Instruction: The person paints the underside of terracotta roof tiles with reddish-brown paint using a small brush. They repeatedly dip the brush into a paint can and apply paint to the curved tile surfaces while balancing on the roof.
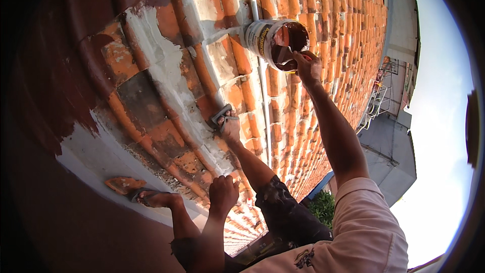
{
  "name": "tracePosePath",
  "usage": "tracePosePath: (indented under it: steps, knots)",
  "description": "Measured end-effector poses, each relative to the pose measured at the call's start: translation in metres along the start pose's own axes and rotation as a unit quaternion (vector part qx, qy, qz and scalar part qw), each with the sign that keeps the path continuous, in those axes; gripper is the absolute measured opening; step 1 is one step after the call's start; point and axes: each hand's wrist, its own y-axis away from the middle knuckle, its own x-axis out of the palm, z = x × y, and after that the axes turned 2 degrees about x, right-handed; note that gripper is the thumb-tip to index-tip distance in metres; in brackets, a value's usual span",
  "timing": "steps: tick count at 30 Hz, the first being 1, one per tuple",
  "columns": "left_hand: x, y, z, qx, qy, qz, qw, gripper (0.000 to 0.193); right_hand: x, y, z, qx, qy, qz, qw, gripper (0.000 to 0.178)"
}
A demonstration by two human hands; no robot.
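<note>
My right hand [308,68] is closed round the handle of a paintbrush [287,56] at the bucket's mouth; the brush's lower end is hidden in the bucket. The bucket [258,40] is white with a printed label, tilted in this view, and its inside is coated with dark red paint [289,38]. It rests on the roof tiles beside a thin light pipe [265,106]. My left hand [224,195] is curled into a loose fist near my knees, apart from the tiles, and nothing shows sticking out of it.
Orange clay tiles [232,53] slope across the view, with grey-white patches and dark red painted tiles [96,15] at the upper left. My sandalled feet stand on the roof, one near a broken tile piece [124,185]. Buildings [389,146] and a metal frame [376,102] lie beyond the roof's right edge.
</note>
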Motion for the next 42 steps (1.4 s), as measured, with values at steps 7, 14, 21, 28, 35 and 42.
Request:
tracePosePath:
  steps: [7, 14, 21, 28, 35, 42]
  knots:
    - [0.014, 0.001, -0.001, 0.004, -0.010, -0.006, 1.000, 0.030, -0.047, 0.053, 0.020, 0.029, -0.222, -0.025, 0.974, 0.034]
    - [0.014, 0.011, -0.008, 0.018, -0.004, -0.081, 0.997, 0.027, 0.020, 0.160, 0.120, -0.214, -0.170, 0.188, 0.943, 0.030]
    - [0.015, 0.017, -0.002, 0.012, 0.022, -0.143, 0.989, 0.023, 0.272, 0.189, 0.208, -0.609, 0.067, 0.231, 0.756, 0.014]
    - [0.018, 0.028, 0.001, 0.006, 0.024, -0.155, 0.988, 0.031, 0.388, 0.198, 0.273, -0.641, 0.206, 0.228, 0.703, 0.030]
    - [0.003, 0.033, 0.000, 0.006, 0.028, -0.172, 0.985, 0.035, 0.391, 0.204, 0.271, -0.605, 0.225, 0.217, 0.733, 0.024]
    - [-0.006, 0.034, 0.002, 0.001, 0.042, -0.169, 0.985, 0.037, 0.385, 0.201, 0.268, -0.591, 0.311, 0.179, 0.722, 0.029]
